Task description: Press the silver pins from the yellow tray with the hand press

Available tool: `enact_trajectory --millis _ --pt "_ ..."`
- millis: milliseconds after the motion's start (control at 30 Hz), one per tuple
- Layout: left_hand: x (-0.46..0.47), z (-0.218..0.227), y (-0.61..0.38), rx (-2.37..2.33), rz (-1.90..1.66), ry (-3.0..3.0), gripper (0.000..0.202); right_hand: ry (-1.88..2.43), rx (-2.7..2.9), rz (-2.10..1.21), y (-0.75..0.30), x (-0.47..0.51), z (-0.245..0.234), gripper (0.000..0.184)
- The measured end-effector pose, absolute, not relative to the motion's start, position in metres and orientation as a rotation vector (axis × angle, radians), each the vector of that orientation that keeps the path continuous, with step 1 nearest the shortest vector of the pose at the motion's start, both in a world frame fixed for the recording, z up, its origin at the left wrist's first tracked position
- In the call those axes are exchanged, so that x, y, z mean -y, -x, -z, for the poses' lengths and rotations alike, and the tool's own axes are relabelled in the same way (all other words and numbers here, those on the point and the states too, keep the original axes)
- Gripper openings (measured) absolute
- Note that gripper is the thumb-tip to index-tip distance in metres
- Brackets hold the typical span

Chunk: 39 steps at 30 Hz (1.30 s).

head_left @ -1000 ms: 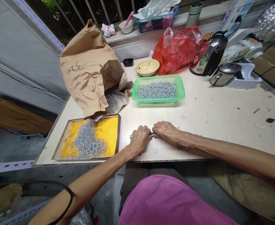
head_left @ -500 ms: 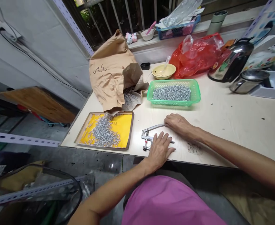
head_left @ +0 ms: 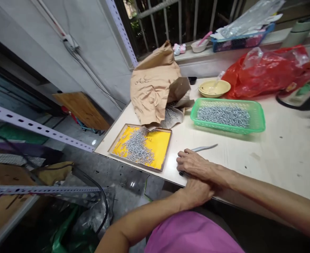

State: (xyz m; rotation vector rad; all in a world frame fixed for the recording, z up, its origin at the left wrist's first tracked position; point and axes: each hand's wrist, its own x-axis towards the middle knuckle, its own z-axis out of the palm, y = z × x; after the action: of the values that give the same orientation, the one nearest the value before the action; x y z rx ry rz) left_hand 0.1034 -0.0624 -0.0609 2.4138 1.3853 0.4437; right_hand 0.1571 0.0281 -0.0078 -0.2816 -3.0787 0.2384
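Observation:
My right hand (head_left: 194, 166) lies across the jaw end of a grey metal hand press tool (head_left: 204, 148) on the table. Its fingers are curled down, and whatever they grip is hidden beneath them. Only the tool's upper lever and a dark knob below the fingers show. My left hand (head_left: 198, 192) is under the right one at the table's front edge, its fingers covered. To the left, a shallow tray (head_left: 158, 168) with a yellow bottom holds a heap of small silvery metal pins (head_left: 139, 147). Farther back, a green plastic basket (head_left: 259, 117) contains many similar pins.
A creased brown paper bag (head_left: 152, 88) with more metal pieces stands open behind the tray. At the back are a yellow bowl (head_left: 215, 88), a red plastic bag (head_left: 263, 75) and a shiny kettle (head_left: 302, 91). A perforated metal bar (head_left: 38, 123) crosses the left side.
My right hand has moved from the lever's end to the tool's jaw end, over my left hand. The view has swung left, shifting the table rightward.

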Motion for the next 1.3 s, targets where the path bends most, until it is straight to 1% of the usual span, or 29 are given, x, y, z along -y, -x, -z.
enact_trajectory --millis 100,200,267,333,433,533,633,733,800,900,1000,1067,1133,1200,1300 --pt "0.078 0.048 -0.093 -1.223 -0.480 -2.521 0.037 0.121 3.096 -0.197 -0.150 -0.035 0.012 0.013" --pt "0.098 0.029 -0.066 -1.121 -0.629 -2.601 0.027 0.095 3.101 -0.254 -0.152 -0.040 0.013 0.007" --pt "0.106 0.017 -0.037 -1.266 -0.710 -2.567 0.019 0.099 3.102 -0.323 -0.154 -0.041 0.014 0.005" --pt "0.104 0.007 0.001 -1.562 -0.705 -2.478 0.018 0.115 3.097 -0.329 -0.154 -0.041 0.018 0.003" --pt "0.084 -0.002 0.061 -2.047 -0.605 -2.321 0.022 0.181 3.042 -0.246 -0.151 -0.042 0.030 0.014" --pt "0.056 -0.007 0.110 -2.232 -0.320 -2.298 0.025 0.252 2.983 -0.190 -0.146 -0.041 0.043 0.018" --pt "0.034 -0.010 0.136 -2.188 -0.049 -2.339 0.027 0.282 2.966 -0.133 -0.142 -0.039 0.048 0.019" --pt "0.020 -0.011 0.143 -2.079 0.110 -2.420 0.028 0.288 2.985 -0.122 -0.140 -0.038 0.044 0.018" --pt "0.015 -0.011 0.142 -2.024 0.177 -2.463 0.027 0.297 3.008 -0.211 -0.139 -0.040 0.040 0.018" --pt "0.010 -0.008 0.139 -2.000 0.241 -2.459 0.025 0.362 2.947 -0.517 -0.138 -0.046 0.035 0.014" --pt "0.006 -0.005 0.137 -2.036 0.267 -2.409 0.026 0.526 2.691 -0.836 -0.140 -0.051 0.023 0.015" --pt "0.002 -0.003 0.136 -2.050 0.263 -2.391 0.027 0.605 2.453 -0.890 -0.147 -0.055 0.004 0.013" --pt "-0.003 -0.001 0.135 -2.040 0.247 -2.396 0.027 0.670 2.229 -0.798 -0.160 -0.063 -0.024 0.010" --pt "-0.009 0.001 0.135 -2.018 0.234 -2.406 0.027 0.822 2.040 -0.619 -0.179 -0.077 -0.054 0.009" --pt "-0.017 0.000 0.134 -1.984 0.198 -2.410 0.026 1.059 1.820 -0.338 -0.214 -0.115 -0.081 0.016"
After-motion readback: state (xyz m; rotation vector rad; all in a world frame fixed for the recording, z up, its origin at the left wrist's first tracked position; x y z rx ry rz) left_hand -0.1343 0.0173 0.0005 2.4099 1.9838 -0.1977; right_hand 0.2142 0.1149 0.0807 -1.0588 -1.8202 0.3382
